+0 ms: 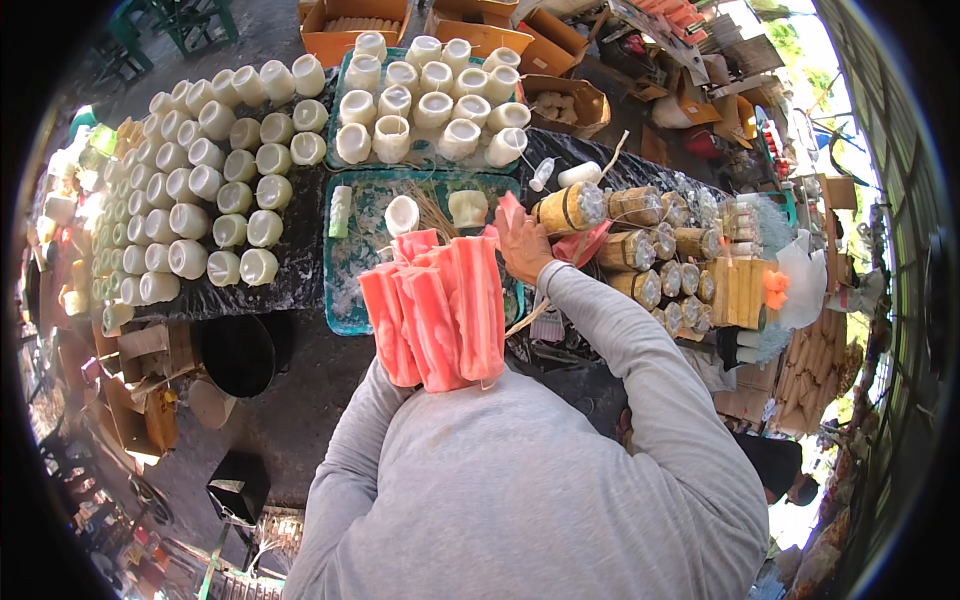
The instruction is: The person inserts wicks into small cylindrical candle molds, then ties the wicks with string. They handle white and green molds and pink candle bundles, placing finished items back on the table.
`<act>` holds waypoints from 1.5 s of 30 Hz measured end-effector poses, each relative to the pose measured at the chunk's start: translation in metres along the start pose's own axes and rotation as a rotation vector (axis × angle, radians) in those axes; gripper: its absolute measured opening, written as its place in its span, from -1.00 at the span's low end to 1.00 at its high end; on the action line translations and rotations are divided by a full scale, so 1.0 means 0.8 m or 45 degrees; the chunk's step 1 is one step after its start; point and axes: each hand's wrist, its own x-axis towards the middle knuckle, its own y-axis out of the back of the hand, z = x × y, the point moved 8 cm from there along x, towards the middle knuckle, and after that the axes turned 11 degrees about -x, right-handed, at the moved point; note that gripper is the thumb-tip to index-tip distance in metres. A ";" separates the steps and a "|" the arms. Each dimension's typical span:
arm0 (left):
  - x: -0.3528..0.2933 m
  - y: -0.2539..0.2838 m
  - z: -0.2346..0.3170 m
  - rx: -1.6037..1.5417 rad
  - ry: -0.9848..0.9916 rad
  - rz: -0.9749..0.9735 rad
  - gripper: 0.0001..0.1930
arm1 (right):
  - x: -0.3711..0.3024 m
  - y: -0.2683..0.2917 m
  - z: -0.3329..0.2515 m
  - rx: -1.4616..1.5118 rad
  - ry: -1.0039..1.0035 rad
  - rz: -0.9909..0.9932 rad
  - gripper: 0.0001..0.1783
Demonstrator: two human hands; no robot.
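A bundle of long, ribbed pink wax candles [440, 315] stands upright in front of my chest. My left forearm passes behind it, and the bundle hides my left hand. Beyond the candles, to the right, my right hand [524, 246] is closed around a pink wax piece [511, 209] whose tip shows above the fingers. The hand is over the right edge of a wax-smeared teal tray [347, 312]. On that tray are a white round cup-like piece [402, 215], a pale waxy piece [467, 208] and a light green stick [340, 211].
Many white rounded wax pieces [188, 255] cover the black-sheeted table at left; more fill a second teal tray [345, 160] behind. Bamboo tubes [630, 250] with clear-wrapped ends are stacked right of my hand. Cardboard boxes [355, 45] stand at the back; a black drum [238, 355] is lower left.
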 end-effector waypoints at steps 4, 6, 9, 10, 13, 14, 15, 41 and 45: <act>-0.002 -0.006 0.003 0.029 -0.031 -0.025 -0.05 | -0.015 0.027 0.044 0.442 -0.235 -0.125 -0.51; -0.006 -0.009 0.005 0.041 -0.040 -0.028 -0.05 | -0.034 0.062 0.079 0.696 -0.292 -0.108 -0.56; -0.014 -0.011 0.008 0.057 -0.072 -0.038 -0.06 | -0.111 0.127 0.134 1.456 -0.588 -0.012 -0.57; -0.015 -0.011 0.010 0.057 -0.080 -0.043 -0.06 | -0.139 0.148 0.138 1.782 -0.688 0.065 -0.61; -0.025 -0.011 0.013 0.069 -0.110 -0.067 -0.06 | -0.190 0.216 0.096 2.910 -0.430 0.117 -0.19; -0.030 -0.012 0.016 0.079 -0.127 -0.078 -0.07 | -0.197 0.229 0.077 2.842 -0.383 0.015 -0.10; -0.037 -0.015 0.015 0.101 -0.138 -0.090 -0.07 | -0.189 0.246 0.051 2.776 -0.157 -0.104 -0.04; -0.430 -0.119 0.179 0.621 -1.452 0.581 0.24 | 0.029 0.471 -0.379 2.541 1.027 -1.138 0.35; -0.545 -0.182 0.344 0.815 -1.683 0.588 0.18 | 0.148 0.608 -0.519 2.492 1.340 -1.008 0.33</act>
